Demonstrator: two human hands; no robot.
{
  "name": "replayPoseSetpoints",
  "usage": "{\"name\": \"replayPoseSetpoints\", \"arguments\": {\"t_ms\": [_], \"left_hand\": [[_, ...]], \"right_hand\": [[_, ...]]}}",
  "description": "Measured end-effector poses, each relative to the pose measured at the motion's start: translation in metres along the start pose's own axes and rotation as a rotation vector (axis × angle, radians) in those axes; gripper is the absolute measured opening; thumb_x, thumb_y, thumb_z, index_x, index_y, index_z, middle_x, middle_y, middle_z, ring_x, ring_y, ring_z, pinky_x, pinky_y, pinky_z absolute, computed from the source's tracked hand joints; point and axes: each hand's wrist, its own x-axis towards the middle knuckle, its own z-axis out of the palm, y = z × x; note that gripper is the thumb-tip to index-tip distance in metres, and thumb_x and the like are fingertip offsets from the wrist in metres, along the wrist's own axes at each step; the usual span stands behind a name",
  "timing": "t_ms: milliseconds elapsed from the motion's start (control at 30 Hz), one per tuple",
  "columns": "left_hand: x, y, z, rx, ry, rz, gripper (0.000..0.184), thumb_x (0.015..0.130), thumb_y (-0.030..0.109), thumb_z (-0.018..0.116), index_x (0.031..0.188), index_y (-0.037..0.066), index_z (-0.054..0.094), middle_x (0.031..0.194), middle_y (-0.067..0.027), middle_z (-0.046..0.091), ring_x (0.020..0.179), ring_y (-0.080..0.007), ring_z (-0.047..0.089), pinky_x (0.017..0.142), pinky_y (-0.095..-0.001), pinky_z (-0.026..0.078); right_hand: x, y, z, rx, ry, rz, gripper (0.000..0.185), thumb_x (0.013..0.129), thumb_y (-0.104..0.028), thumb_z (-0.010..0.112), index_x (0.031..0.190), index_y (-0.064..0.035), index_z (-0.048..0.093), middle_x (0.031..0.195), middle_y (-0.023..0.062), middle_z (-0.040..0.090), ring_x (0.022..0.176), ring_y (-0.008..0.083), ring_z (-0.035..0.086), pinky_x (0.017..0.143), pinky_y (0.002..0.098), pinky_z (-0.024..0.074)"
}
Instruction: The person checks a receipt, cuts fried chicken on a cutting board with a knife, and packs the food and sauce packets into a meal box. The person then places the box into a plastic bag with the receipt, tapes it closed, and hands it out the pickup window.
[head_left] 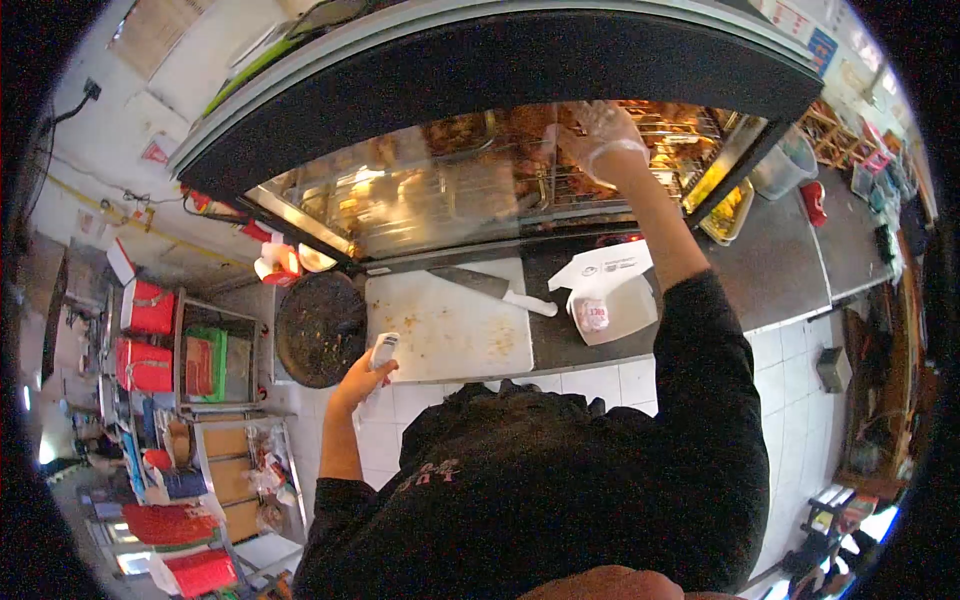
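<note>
Browned pieces of food [690, 120], too blurred to be counted, are laid on wire racks [578, 188] inside one lit, black-framed glass display case [430, 90]. One right hand [605, 138], covered by a clear plastic glove, is held inside the case near the food; whether its fingers are closed on a piece cannot be told. By the left hand [366, 378], one small white object with dark markings [384, 349] is gripped, near the left edge of one white rectangular cutting board [450, 335]. The board is scattered with brown crumbs, and one large knife with a white handle [485, 286] is laid on it, the handle extended past its right edge. To the right, one open white cardboard box [635, 312] is placed, with one wrapped bundle printed in red [592, 315] inside. To the left, just beside the board, one round dark slab [320, 330] is set.
</note>
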Motion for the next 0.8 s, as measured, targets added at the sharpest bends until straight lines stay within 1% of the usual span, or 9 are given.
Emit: {"name": "replayPoseSetpoints", "arguments": {"t_ms": [67, 133, 367, 467, 533, 600, 667, 700, 800], "left_hand": [[-0.013, -0.007, 0.005, -0.171, 0.163, 0.022, 0.044, 0.093, 0.033, 0.073, 0.125, 0.008, 0.059, 0.097, -0.0025, 0.068, 0.074, -0.0105, 0.058, 0.07, -0.0289, 0.048], [-0.02, -0.015, 0.015, -0.208, 0.228, -0.025, 0.039, 0.095, 0.032, 0.071, 0.124, 0.008, 0.06, 0.098, -0.0022, 0.069, 0.073, -0.0107, 0.058, 0.07, -0.0292, 0.049], [-0.005, -0.024, 0.031, -0.196, 0.197, -0.015, 0.033, 0.097, 0.028, 0.067, 0.12, 0.005, 0.061, 0.099, -0.0042, 0.07, 0.075, -0.0125, 0.061, 0.071, -0.0295, 0.051], [0.015, 0.009, 0.015, -0.208, 0.472, 0.444, 0.038, 0.103, 0.019, 0.057, 0.139, 0.005, 0.055, 0.1, -0.0044, 0.068, 0.082, -0.0097, 0.057, 0.076, -0.0277, 0.05], [0.012, 0.068, -0.009, -0.245, 0.545, 0.48, 0.031, 0.103, 0.021, 0.057, 0.129, 0.003, 0.062, 0.1, -0.0039, 0.067, 0.081, -0.009, 0.055, 0.08, -0.0259, 0.049], [0.009, 0.113, -0.028, -0.196, 0.727, 0.578, 0.023, 0.101, 0.012, 0.054, 0.119, 0.003, 0.064, 0.106, -0.0066, 0.068, 0.096, -0.0117, 0.061, 0.087, -0.0287, 0.049], [0.008, 0.158, -0.044, 0.122, 0.917, 0.906, 0.027, 0.094, 0.007, 0.056, 0.12, 0.003, 0.064, 0.117, -0.0122, 0.066, 0.112, -0.0213, 0.061, 0.106, -0.0402, 0.041], [0.017, 0.164, -0.053, 0.301, 0.929, 0.968, 0.031, 0.091, 0.007, 0.057, 0.122, 0.005, 0.064, 0.122, -0.0135, 0.064, 0.118, -0.0261, 0.058, 0.114, -0.046, 0.029], [0.041, 0.182, -0.062, 0.625, 0.734, 1.01, 0.038, 0.091, 0.015, 0.059, 0.129, 0.017, 0.062, 0.14, -0.0118, 0.055, 0.142, -0.0347, 0.041, 0.123, -0.0573, -0.004]], "right_hand": [[0.011, -0.014, -0.012, -0.031, -0.09, -0.079, 0.081, 0.099, -0.07, 0.027, 0.148, -0.0084, 0.045, 0.149, 0.0157, 0.05, 0.14, 0.031, 0.045, 0.116, 0.0425, 0.0332], [0.015, -0.026, -0.014, -0.131, -0.031, -0.05, 0.069, 0.095, -0.067, 0.045, 0.137, -0.0138, 0.058, 0.136, 0.0192, 0.061, 0.126, 0.035, 0.058, 0.104, 0.0469, 0.0469], [0.039, 0.002, 0.015, -0.203, -0.099, -0.13, 0.064, 0.098, -0.067, 0.039, 0.139, -0.0218, 0.059, 0.14, 0.0117, 0.059, 0.129, 0.0338, 0.056, 0.109, 0.0457, 0.0434], [-0.004, -0.01, -0.012, -0.024, -0.075, -0.02, 0.062, 0.094, -0.063, 0.049, 0.134, -0.0174, 0.061, 0.132, 0.0111, 0.064, 0.124, 0.0311, 0.058, 0.106, 0.0421, 0.0454], [-0.043, -0.021, -0.007, 0.316, 0.244, 0.313, 0.057, 0.091, -0.057, 0.057, 0.126, -0.0126, 0.063, 0.123, 0.0109, 0.065, 0.123, 0.0298, 0.057, 0.102, 0.0409, 0.0473], [-0.069, -0.033, 0.045, 0.333, 0.215, 0.175, 0.037, 0.089, -0.046, 0.062, 0.109, -0.0154, 0.069, 0.11, 0.0122, 0.067, 0.113, 0.0309, 0.06, 0.095, 0.0435, 0.0484], [-0.087, -0.059, 0.1, 0.19, -0.094, -0.043, 0.023, 0.086, -0.033, 0.062, 0.099, -0.0161, 0.071, 0.103, 0.0099, 0.068, 0.11, 0.0314, 0.059, 0.09, 0.0468, 0.0481], [-0.13, -0.101, 0.108, 0.527, 0.227, -0.054, 0.019, 0.082, -0.027, 0.06, 0.095, -0.0178, 0.07, 0.103, 0.0076, 0.069, 0.109, 0.0298, 0.061, 0.085, 0.047, 0.0486], [-0.172, -0.194, 0.169, 0.544, -0.533, -0.089, 0.047, 0.069, -0.034, 0.075, 0.112, -0.0186, 0.065, 0.122, 0.0175, 0.059, 0.11, 0.039, 0.058, 0.094, 0.0476, 0.0519]]}}
